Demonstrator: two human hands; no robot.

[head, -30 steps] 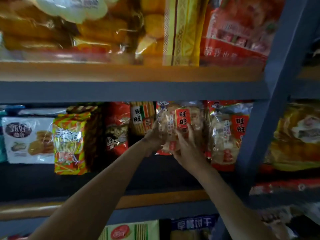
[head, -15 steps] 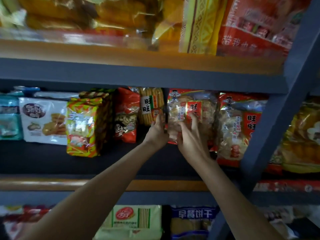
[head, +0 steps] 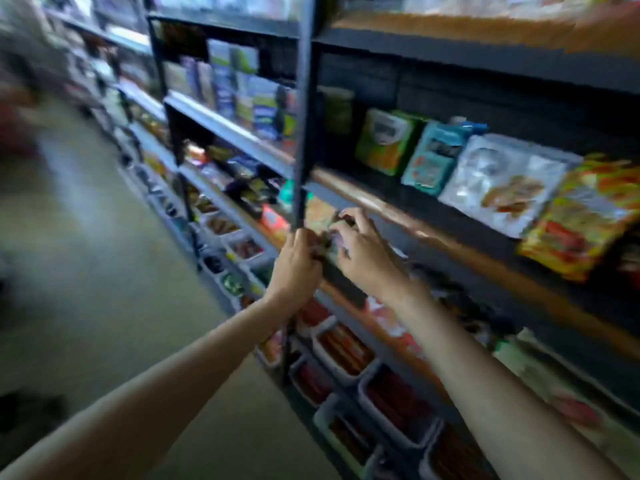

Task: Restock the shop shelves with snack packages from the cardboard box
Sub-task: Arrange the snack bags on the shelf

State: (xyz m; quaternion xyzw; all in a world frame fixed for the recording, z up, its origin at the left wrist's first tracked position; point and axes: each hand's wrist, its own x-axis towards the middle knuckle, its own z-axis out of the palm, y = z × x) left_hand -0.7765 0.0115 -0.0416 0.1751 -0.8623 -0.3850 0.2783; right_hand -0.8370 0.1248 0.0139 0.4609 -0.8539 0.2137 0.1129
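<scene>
You had both hands at shelf upright [head: 300, 140]. Left hand [head: 298, 268] curled, right hand [head: 363, 258] fingers bent; blur hid any pkg. Should've steadied head, confirmed grip.

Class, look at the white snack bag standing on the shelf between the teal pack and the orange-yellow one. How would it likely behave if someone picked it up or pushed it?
The white snack bag looks puffed and glossy, so it is probably light for its size and slightly slippery. It leans back on the shelf, so a push would likely tip or slide it. Its film looks soft, so it may crumple in a grip.
</scene>
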